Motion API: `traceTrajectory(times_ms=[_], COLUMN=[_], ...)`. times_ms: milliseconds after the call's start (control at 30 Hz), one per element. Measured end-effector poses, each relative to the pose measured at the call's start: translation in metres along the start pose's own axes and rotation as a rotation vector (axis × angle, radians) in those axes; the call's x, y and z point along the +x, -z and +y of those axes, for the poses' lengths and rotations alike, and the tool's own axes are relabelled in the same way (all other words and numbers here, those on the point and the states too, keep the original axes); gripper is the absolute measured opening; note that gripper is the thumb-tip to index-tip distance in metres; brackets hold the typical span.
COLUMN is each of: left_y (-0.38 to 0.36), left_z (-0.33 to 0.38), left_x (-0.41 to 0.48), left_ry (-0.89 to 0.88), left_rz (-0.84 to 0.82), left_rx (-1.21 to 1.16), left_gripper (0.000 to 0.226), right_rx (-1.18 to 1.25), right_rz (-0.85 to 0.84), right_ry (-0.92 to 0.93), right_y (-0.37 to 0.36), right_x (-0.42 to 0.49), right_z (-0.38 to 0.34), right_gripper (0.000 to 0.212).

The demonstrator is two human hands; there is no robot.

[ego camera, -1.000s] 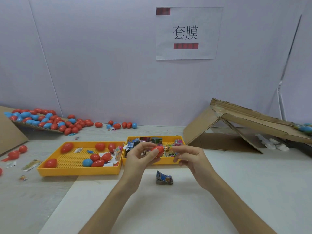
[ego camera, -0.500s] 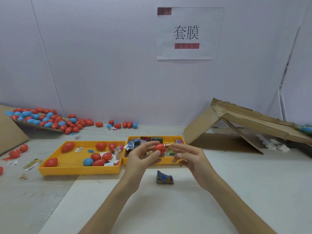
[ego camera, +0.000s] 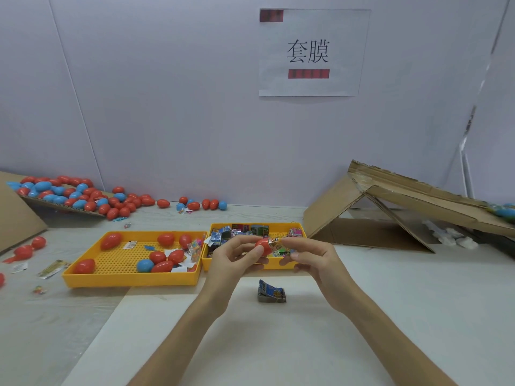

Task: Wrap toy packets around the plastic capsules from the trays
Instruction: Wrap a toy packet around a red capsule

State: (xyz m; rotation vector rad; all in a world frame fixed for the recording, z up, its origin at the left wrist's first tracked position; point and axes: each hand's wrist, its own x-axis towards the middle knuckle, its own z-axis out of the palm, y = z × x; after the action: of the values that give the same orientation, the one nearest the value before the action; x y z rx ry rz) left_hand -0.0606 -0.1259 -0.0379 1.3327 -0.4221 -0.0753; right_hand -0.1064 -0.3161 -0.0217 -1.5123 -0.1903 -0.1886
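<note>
My left hand (ego camera: pixel 237 259) grips a red egg-shaped capsule (ego camera: pixel 263 245) between thumb and fingers, in front of the right yellow tray (ego camera: pixel 274 264). My right hand (ego camera: pixel 309 260) pinches a clear printed toy packet (ego camera: pixel 276 242) whose open end sits over the capsule's right tip. The right tray holds several folded colourful packets (ego camera: pixel 242 229). The left yellow tray (ego camera: pixel 131 280) holds several red capsules, one blue capsule (ego camera: pixel 145 265) and paper scraps. A folded blue packet stack (ego camera: pixel 271 292) lies on the white table below my hands.
A pile of red and blue capsules (ego camera: pixel 72 197) spills off a cardboard sheet at the back left. A folded cardboard ramp (ego camera: pixel 404 207) stands at the right. Loose capsules and wrappers (ego camera: pixel 53 268) lie at the far left. A paper sign (ego camera: pixel 309 52) hangs on the wall.
Both hands have risen slightly with the capsule. The packet's mouth has come up against the capsule's right end.
</note>
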Motion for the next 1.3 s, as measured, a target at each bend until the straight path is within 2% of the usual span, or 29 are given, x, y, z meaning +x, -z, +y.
traceTrajectory(times_ms=[233, 333, 400, 500, 567, 867, 1000, 1133, 1300], left_y=[0.001, 0.001, 0.002, 0.003, 0.004, -0.001, 0.004, 0.004, -0.002], left_z=[-0.003, -0.005, -0.006, -0.008, -0.010, -0.010, -0.011, -0.010, -0.007], left_x=[0.001, 0.002, 0.003, 0.005, 0.006, 0.006, 0.007, 0.007, 0.002], left_ry=[0.015, 0.009, 0.009, 0.018, 0.021, 0.013, 0.034, 0.033, -0.004], left_rz=[0.001, 0.026, 0.039, 0.061, 0.078, 0.050, 0.116, 0.142, 0.110], left_rx=[0.025, 0.050, 0.059, 0.077, 0.084, 0.075, 0.034, 0.029, 0.137], left_gripper=[0.040, 0.042, 0.042, 0.024, 0.015, 0.014, 0.015, 0.015, 0.017], right_rx=[-0.128, -0.142, -0.151, -0.166, -0.183, -0.190, -0.176, -0.230, -0.282], right_rz=[-0.019, -0.031, -0.040, -0.029, -0.002, 0.185, 0.279, 0.273, 0.194], right_ry=[0.047, 0.065, 0.071, 0.078, 0.094, 0.260, 0.339, 0.340, 0.301], right_y=[-0.005, -0.007, -0.007, -0.006, -0.007, -0.010, -0.010, -0.007, -0.014], right_x=[-0.002, -0.003, -0.003, -0.002, -0.002, -0.003, -0.004, -0.003, -0.004], right_z=[-0.001, -0.003, -0.002, 0.002, 0.003, 0.013, 0.015, 0.013, 0.015], right_gripper=[0.046, 0.038, 0.041, 0.054, 0.055, 0.044, 0.037, 0.026, 0.012])
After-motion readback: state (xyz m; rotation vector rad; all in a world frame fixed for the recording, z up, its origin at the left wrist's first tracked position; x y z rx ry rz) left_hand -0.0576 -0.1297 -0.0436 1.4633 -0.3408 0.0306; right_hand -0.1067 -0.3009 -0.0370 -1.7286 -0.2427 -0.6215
